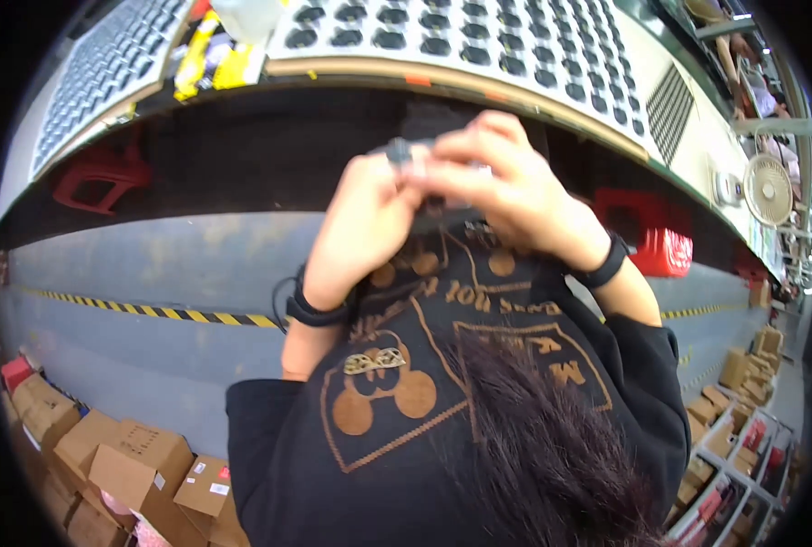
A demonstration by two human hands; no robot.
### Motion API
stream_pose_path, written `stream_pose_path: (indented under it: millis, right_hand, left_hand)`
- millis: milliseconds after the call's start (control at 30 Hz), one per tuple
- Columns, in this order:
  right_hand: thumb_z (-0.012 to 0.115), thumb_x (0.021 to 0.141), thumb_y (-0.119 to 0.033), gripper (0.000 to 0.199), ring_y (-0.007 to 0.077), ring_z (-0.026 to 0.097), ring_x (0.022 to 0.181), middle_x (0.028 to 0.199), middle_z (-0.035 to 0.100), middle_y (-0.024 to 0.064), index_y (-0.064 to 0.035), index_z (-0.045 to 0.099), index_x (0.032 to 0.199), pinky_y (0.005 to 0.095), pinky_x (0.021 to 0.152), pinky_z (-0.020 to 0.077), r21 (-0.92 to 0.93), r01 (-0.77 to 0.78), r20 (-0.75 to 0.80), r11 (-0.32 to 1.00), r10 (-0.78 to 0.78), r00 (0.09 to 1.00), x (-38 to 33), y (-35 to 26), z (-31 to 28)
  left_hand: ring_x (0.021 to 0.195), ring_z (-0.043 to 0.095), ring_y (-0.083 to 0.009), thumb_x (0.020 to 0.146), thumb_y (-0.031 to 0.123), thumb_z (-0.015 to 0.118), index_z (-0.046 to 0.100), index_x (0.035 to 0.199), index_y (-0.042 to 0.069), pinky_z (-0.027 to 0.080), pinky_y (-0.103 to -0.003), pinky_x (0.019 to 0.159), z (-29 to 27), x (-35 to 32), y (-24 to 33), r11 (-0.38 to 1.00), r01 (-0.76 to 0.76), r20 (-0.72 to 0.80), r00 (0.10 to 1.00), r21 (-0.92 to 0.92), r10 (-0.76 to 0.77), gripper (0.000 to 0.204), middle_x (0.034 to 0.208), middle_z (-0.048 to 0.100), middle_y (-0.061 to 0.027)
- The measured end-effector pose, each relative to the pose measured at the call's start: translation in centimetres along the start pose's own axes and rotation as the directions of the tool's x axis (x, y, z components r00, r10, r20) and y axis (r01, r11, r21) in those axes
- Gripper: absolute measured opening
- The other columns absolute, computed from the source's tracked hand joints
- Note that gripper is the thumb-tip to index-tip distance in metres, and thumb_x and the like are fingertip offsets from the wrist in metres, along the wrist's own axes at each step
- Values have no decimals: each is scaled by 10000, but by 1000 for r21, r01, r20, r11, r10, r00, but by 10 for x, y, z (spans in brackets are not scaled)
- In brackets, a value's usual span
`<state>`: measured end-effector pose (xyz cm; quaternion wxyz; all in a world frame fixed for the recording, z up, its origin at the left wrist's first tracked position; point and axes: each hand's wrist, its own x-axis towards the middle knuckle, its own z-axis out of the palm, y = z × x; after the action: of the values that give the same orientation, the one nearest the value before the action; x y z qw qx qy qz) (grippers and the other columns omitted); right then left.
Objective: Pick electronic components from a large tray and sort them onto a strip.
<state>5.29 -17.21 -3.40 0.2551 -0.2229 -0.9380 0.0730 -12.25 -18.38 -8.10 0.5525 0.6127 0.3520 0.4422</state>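
Note:
My two hands are raised close together in front of my chest, near the table's front edge. Between their fingertips is a small dark grey piece (399,151), mostly covered and too blurred to name. My left hand (359,219) is closed, its thumb and fingers gathered at the piece. My right hand (526,193) bends over from the right, fingers curled and pinched against the left fingertips. Dark bands circle both wrists. Beyond the hands, a white tray (276,53) on the table carries rows of round dark pieces.
Another filled tray (96,96) lies at the far left, beside yellow-and-black packaging (215,59). A dark perforated panel (670,114) and a white fan (769,190) are on the right. Below the table are a red stool (105,178) and red bag (664,253). Cardboard boxes (142,460) stand behind.

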Motion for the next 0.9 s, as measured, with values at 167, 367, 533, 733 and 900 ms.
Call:
stream_pose_path:
  millis: [167, 367, 533, 733, 900]
  right_hand:
    - [592, 751, 7, 390, 200, 498, 816, 937, 578, 78, -108, 584, 1124, 314, 778, 420, 373, -228, 298, 899, 117, 947, 42, 4, -40]
    - [613, 748, 22, 428, 136, 538, 795, 980, 566, 70, -57, 530, 1160, 266, 764, 446, 526, -183, 9, 830, 210, 978, 89, 70, -91]
    - [595, 773, 29, 534, 82, 551, 794, 1097, 522, 71, -77, 424, 1267, 230, 761, 458, 589, -317, -46, 744, 422, 905, 132, 213, -103]
    - [587, 765, 41, 591, 74, 553, 796, 1144, 491, 78, -112, 386, 1299, 218, 752, 451, 659, -520, 155, 543, 578, 801, 128, 324, -67]
    - [583, 756, 67, 687, 70, 548, 767, 1157, 477, 85, -154, 318, 1350, 214, 738, 450, 673, -543, 201, 503, 582, 788, 116, 362, -38]
  left_hand:
    - [638, 568, -116, 879, 46, 476, 572, 837, -32, 451, -251, 598, -23, 12, 19, 989, 128, 149, 982, -72, -116, 130, 689, 602, -94]
    - [634, 568, -110, 883, 40, 473, 587, 857, -30, 443, -243, 589, -42, 53, 52, 981, 165, -103, 983, 98, -155, 136, 693, 595, -72]
    - [625, 561, -107, 888, 54, 478, 597, 894, -33, 441, -240, 592, -56, 89, 39, 981, 154, -101, 985, 121, -142, 148, 699, 596, -64]
    - [630, 560, -111, 893, 62, 478, 602, 908, -34, 442, -238, 607, -70, 120, 17, 959, 284, -80, 956, 15, -282, 157, 718, 599, -63]
    - [633, 555, -111, 894, 63, 477, 603, 916, -31, 449, -242, 614, -77, 135, 2, 955, 286, -52, 958, 73, -283, 159, 751, 602, -65]
